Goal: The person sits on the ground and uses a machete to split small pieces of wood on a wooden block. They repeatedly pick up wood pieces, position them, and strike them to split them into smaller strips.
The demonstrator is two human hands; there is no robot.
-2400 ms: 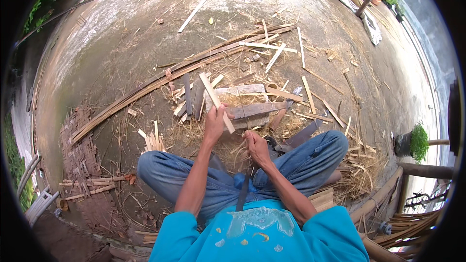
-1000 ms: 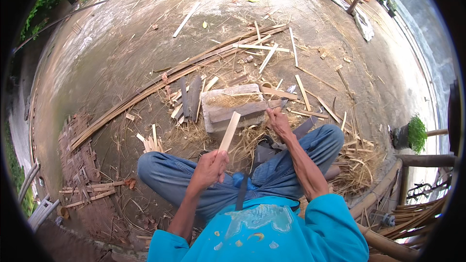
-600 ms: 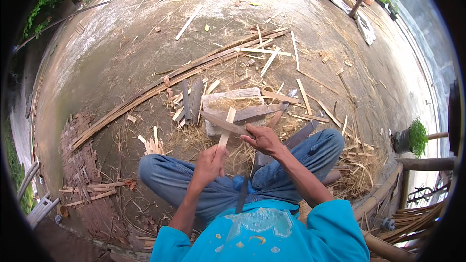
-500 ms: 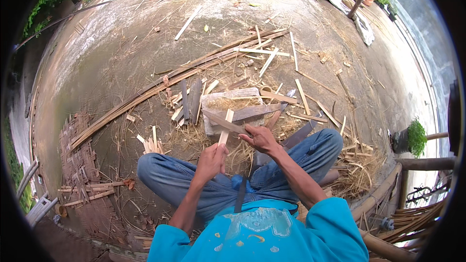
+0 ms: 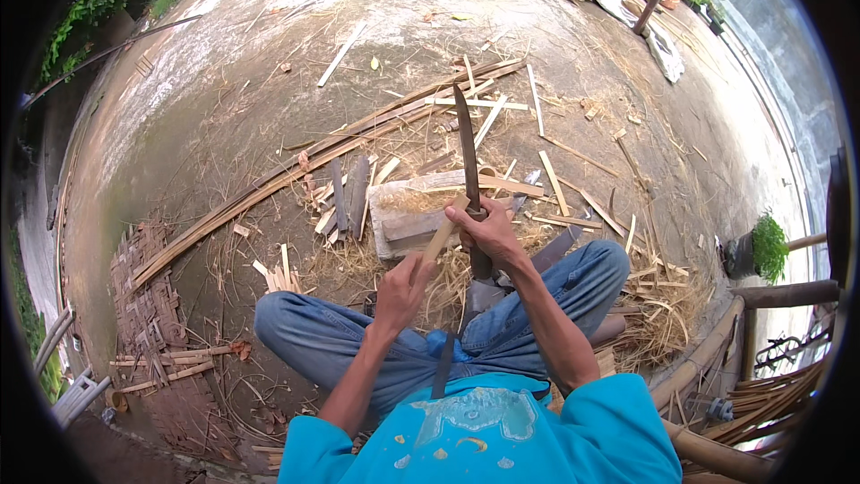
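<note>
From the head view I see my right hand point(image 5: 488, 235) closed around a long knife point(image 5: 467, 148), blade pointing up and away. My left hand point(image 5: 401, 282) grips a pale bamboo strip point(image 5: 442, 233), its tip touching the blade, above the wooden block point(image 5: 403, 226) on the ground.

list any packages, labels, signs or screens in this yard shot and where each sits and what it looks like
No packages, labels, signs or screens show here. The only print is a pale design with yellow flecks on the front of the person's blue shirt, at the bottom edge of the picture. The right hand grips a long dark knife and the left hand holds a pale wood strip; neither carries any marking.
</note>
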